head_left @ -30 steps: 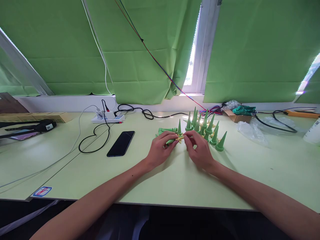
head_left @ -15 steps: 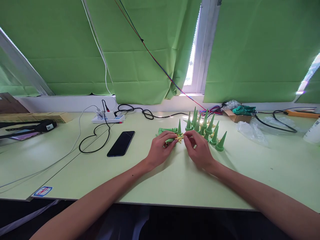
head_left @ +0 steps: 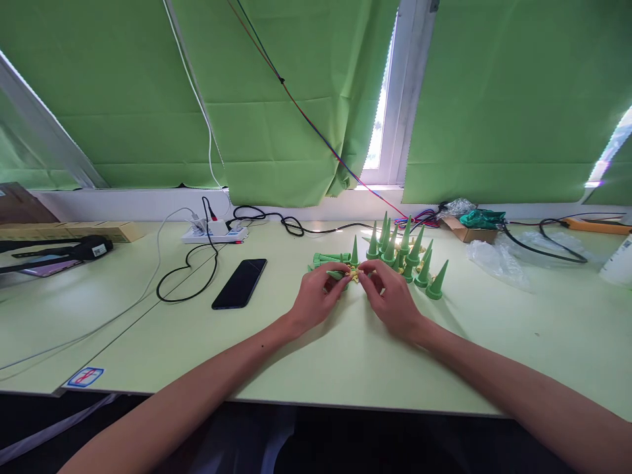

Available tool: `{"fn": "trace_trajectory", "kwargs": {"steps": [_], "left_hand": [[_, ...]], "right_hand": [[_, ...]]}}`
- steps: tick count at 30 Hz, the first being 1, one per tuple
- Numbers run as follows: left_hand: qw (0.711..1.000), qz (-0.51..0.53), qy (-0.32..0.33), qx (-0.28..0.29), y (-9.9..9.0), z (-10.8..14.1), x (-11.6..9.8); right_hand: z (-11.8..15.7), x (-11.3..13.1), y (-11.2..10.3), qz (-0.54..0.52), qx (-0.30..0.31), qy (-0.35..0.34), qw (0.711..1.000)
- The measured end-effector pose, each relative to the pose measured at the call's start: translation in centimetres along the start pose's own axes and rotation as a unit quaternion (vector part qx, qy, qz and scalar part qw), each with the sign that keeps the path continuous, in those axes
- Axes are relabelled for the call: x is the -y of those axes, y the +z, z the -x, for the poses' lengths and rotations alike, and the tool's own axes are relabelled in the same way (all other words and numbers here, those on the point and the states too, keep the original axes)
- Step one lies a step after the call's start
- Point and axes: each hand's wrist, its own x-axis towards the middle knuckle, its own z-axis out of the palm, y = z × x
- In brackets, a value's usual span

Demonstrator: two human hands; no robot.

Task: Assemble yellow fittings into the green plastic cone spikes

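My left hand (head_left: 318,293) is closed in a pinch around a green plastic piece (head_left: 338,275), partly covered by the fingers. Thumb and fingertips of my right hand (head_left: 390,295) are pressed together just across from it. What they hold, if anything, is too small to make out. Small yellow plastic pieces (head_left: 353,272) show between the two hands. Right behind them stands a green spike with a round base (head_left: 354,251), and green tubes (head_left: 332,257) lie beyond my left hand. Several more upright green spikes (head_left: 436,282) are grouped behind my right hand, with yellow bits among them.
A black phone (head_left: 239,284) lies to the left on the pale table (head_left: 316,368). Behind it are a white power strip (head_left: 215,233) and looping black cables. At the back right sit a small cardboard box (head_left: 469,232) and clear plastic bags (head_left: 498,263).
My right hand has shifted slightly left, its fingertips closer to the left hand and the yellow pieces. The left hand stays in place, still pinching the green piece.
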Motion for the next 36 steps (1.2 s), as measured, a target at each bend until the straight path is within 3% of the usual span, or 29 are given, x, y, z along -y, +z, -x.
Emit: {"fn": "trace_trajectory", "kwargs": {"steps": [36], "left_hand": [[1.000, -0.011, 0.002, 0.012, -0.02, 0.10, -0.09]], "right_hand": [[-0.14, -0.23, -0.20, -0.029, 0.060, 0.032, 0.997]]}}
